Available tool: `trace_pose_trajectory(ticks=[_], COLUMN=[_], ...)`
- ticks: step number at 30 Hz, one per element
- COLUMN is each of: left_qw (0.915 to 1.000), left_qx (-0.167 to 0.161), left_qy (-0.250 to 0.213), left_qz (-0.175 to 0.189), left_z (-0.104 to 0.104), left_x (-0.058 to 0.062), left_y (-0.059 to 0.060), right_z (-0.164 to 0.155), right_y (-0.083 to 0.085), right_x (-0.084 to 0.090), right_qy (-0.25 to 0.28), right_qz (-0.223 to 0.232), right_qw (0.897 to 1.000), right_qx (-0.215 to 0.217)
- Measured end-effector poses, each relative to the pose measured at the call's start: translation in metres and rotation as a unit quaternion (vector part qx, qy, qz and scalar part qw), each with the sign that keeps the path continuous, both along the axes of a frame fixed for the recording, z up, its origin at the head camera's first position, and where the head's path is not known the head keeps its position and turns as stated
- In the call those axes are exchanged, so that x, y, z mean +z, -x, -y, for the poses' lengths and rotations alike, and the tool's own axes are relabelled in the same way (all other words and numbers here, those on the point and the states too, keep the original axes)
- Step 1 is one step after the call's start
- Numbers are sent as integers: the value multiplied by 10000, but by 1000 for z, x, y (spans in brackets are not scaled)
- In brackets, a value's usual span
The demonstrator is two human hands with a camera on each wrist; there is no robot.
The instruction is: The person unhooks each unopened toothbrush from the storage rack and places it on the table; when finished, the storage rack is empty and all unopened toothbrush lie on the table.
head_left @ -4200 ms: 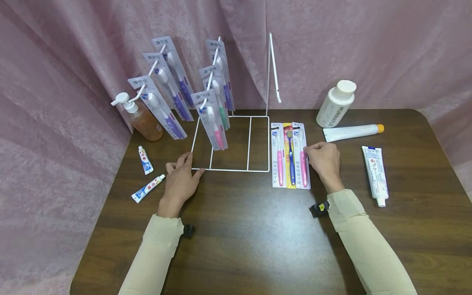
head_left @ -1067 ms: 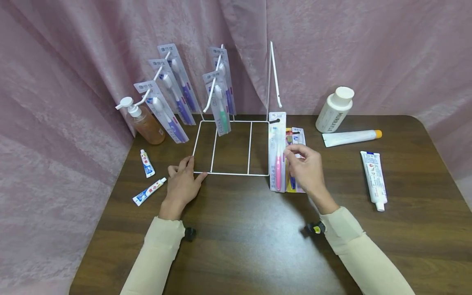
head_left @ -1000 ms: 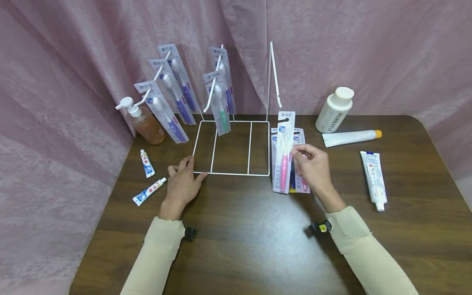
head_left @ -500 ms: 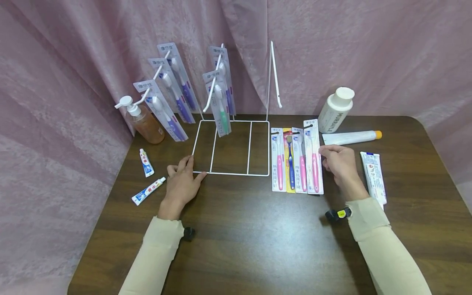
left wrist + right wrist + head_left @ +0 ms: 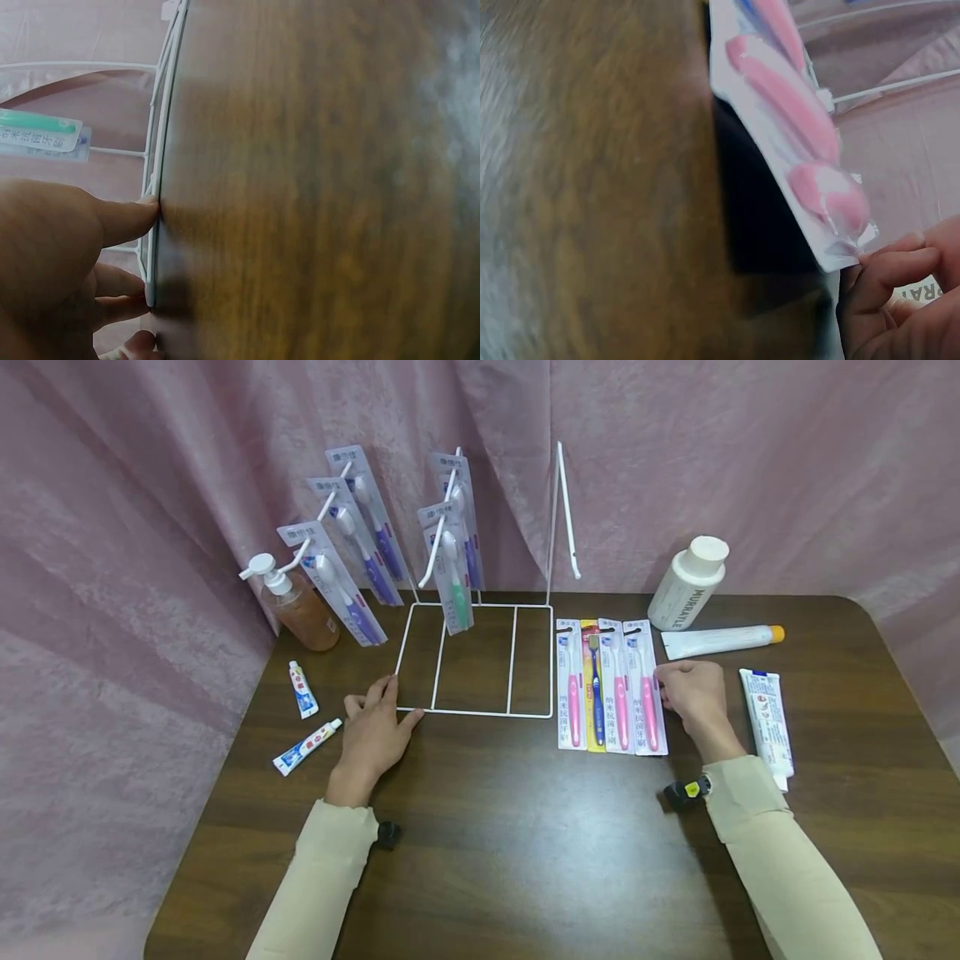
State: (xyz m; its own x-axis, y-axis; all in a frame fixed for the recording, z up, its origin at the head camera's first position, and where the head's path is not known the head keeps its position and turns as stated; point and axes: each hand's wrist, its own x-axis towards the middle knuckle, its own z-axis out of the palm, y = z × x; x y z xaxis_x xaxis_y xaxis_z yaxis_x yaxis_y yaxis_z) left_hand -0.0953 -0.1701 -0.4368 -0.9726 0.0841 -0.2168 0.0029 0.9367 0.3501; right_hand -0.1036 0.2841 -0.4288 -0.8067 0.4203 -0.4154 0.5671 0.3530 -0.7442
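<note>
My right hand (image 5: pixel 693 692) pinches the right edge of a pink packaged toothbrush (image 5: pixel 647 693) at the right end of a table row. Left of it lie another pink toothbrush (image 5: pixel 618 693), a blue one on a yellow card (image 5: pixel 597 693) and a third pink one (image 5: pixel 572 693). In the right wrist view, thumb and fingers (image 5: pixel 900 262) are at the card's corner. My left hand (image 5: pixel 372 735) grips the front left corner of a white wire display rack (image 5: pixel 487 713), thumb at the front rail. Several toothbrush packs (image 5: pixel 341 597) hang on its left hook; two packs (image 5: pixel 453 585) hang on its middle hook.
An amber pump bottle (image 5: pixel 303 614) and two small toothpaste tubes (image 5: pixel 302 689) stand or lie at the left. At the right are a white bottle (image 5: pixel 686 589), a yellow-capped tube (image 5: pixel 716 642) and another toothpaste tube (image 5: pixel 767 718). A pink curtain (image 5: pixel 637 460) hangs behind.
A pink toothbrush pack has come off the middle hook in my right hand. It passed over the row and now lies at its right end. My left hand stayed on the rack.
</note>
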Motion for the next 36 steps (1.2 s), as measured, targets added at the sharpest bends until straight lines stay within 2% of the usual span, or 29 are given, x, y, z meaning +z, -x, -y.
trace_pose_trajectory(ticks=[4, 13, 20, 36], left_qw=[10000, 10000, 10000, 10000], left_qx=[-25, -4, 4, 11], left_qy=[21, 30, 32, -31], left_qz=[3, 22, 9, 23], left_z=[0, -1, -1, -1], left_x=[1, 2, 2, 2], left_y=[0, 0, 1, 0], right_z=[-1, -1, 3, 7], right_y=[-2, -3, -6, -9], right_x=[-2, -7, -3, -3], right_qy=[-249, -790, -674, -703], right_qz=[-27, -401, -460, -512], right_qw=[9997, 9961, 9966, 9962], right_qx=[50, -4, 122, 28])
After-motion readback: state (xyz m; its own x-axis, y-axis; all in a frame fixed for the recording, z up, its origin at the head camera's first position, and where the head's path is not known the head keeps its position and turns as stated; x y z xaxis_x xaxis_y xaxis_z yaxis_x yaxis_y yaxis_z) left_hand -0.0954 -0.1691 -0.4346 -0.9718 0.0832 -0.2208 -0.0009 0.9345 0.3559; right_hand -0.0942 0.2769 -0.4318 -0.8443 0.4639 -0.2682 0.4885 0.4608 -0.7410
